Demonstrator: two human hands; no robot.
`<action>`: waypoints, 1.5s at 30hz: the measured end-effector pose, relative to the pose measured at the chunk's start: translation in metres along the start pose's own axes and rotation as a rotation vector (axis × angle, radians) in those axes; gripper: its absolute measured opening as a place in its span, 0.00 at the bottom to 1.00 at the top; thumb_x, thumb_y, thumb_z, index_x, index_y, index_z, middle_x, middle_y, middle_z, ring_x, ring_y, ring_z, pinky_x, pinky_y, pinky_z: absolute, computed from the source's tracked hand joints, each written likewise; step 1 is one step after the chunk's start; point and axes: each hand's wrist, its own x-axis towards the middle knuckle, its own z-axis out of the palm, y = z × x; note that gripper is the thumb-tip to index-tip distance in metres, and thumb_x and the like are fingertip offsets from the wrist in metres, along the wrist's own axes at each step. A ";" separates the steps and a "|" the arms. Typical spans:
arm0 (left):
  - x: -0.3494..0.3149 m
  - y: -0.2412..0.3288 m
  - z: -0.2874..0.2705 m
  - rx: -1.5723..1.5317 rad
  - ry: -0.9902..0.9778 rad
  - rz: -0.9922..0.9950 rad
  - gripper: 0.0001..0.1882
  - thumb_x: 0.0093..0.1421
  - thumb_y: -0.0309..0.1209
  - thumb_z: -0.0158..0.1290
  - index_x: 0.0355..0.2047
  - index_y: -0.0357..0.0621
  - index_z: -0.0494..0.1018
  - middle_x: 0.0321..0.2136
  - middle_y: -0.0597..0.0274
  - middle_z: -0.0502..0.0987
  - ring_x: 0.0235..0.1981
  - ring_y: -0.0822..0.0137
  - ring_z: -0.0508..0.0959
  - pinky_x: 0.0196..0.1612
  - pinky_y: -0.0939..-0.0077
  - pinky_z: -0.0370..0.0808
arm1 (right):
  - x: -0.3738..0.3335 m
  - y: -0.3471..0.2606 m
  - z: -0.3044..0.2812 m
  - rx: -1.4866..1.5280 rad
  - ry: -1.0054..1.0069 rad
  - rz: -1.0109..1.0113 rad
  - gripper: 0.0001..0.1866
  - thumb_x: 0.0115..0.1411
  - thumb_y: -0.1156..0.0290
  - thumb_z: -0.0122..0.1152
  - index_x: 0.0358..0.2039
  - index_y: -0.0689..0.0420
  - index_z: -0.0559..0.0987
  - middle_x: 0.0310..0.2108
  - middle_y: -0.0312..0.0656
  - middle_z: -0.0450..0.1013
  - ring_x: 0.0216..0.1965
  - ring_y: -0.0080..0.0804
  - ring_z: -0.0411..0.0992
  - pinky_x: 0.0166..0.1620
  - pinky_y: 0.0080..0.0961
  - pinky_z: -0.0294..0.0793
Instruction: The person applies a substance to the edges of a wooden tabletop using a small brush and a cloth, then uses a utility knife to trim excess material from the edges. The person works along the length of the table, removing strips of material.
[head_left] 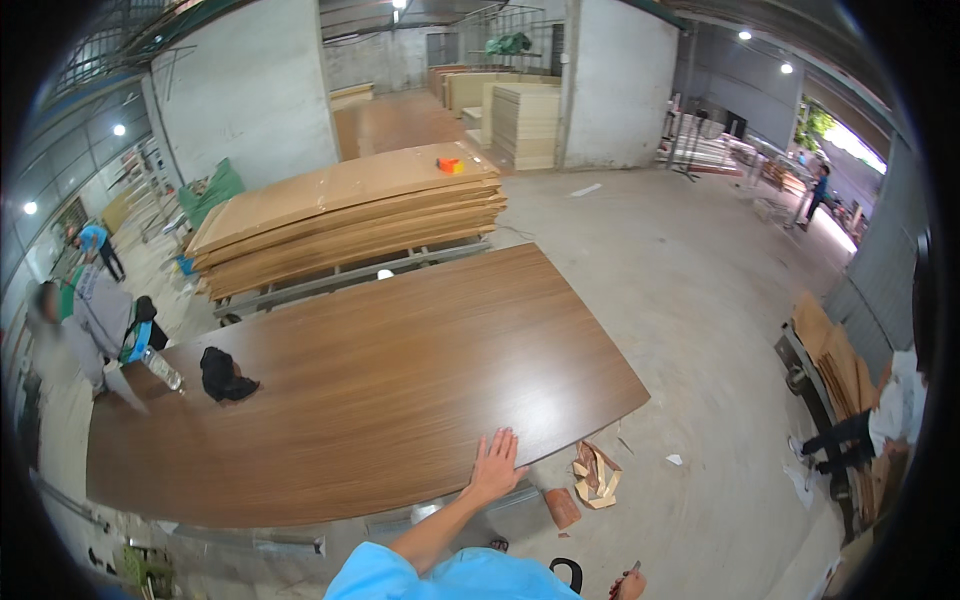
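My left hand (495, 465) lies flat on the near edge of a large brown wood-grain board (380, 370), its fingers spread. Low at the bottom edge, my right hand (628, 585) is closed around a small, thin object with a greyish tip (634, 568); its kind is too small to make out, and it is apart from the board. A crumpled black cloth-like item (226, 376) rests on the board's left part. Near the left end is a clear plastic bottle (163, 370), beside a co-worker (100, 305).
Beyond the board, stacked brown sheets (350, 215) sit on a metal frame, topped by an orange tool (451, 165). Torn scraps (597, 475) and a reddish-brown piece (562, 508) lie on the floor near my right side. Another person (895, 405) stands by a loaded cart (835, 365) at right.
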 end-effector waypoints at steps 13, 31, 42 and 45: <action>0.169 0.138 0.026 -0.097 0.043 -0.198 0.42 0.66 0.59 0.42 0.68 0.37 0.58 0.70 0.47 0.56 0.72 0.53 0.51 0.71 0.44 0.45 | 0.287 -0.159 0.049 -0.136 -0.453 -0.209 0.24 0.69 0.52 0.51 0.35 0.65 0.78 0.14 0.37 0.65 0.13 0.29 0.61 0.16 0.29 0.59; 0.238 0.236 0.053 -0.176 0.057 -0.512 0.47 0.62 0.55 0.48 0.68 0.29 0.53 0.72 0.44 0.49 0.74 0.53 0.46 0.72 0.44 0.40 | 0.515 -0.398 0.174 0.233 -0.850 -0.132 0.18 0.69 0.62 0.50 0.47 0.65 0.77 0.18 0.39 0.68 0.15 0.28 0.63 0.17 0.26 0.63; 0.273 0.236 0.082 -0.307 0.122 -0.352 0.57 0.52 0.60 0.54 0.69 0.28 0.51 0.72 0.42 0.47 0.75 0.53 0.44 0.73 0.39 0.33 | 0.452 -0.464 0.219 0.190 -1.080 -0.223 0.23 0.70 0.53 0.52 0.41 0.65 0.76 0.18 0.38 0.67 0.14 0.24 0.61 0.16 0.23 0.58; 0.277 0.230 0.101 -0.217 0.327 -0.231 0.46 0.55 0.58 0.53 0.62 0.33 0.63 0.67 0.43 0.60 0.71 0.51 0.54 0.71 0.37 0.42 | 0.464 -0.464 0.255 0.173 -1.073 -0.434 0.22 0.70 0.53 0.53 0.39 0.64 0.76 0.18 0.39 0.68 0.14 0.25 0.61 0.15 0.25 0.58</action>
